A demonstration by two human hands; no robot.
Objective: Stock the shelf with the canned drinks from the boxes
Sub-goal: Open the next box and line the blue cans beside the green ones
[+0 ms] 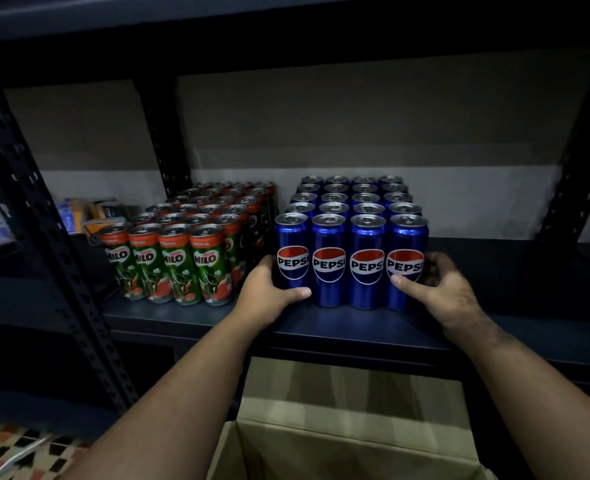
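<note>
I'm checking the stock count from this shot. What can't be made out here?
Head view:
- Cardboard box: the bottom edge cuts it off, so any cans left inside don't show.
- Rear Pepsi cans: only the tops show; front rows hide their labels.
- Packets left of the Milo cans: too dark and blurred to identify.
- Right hand: fingertips hidden behind the end can.

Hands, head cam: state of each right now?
Left hand: holding the front-left Pepsi can, thumb across its front.
Right hand: holding the front-right Pepsi can, thumb on front, fingers curled round its side.
</note>
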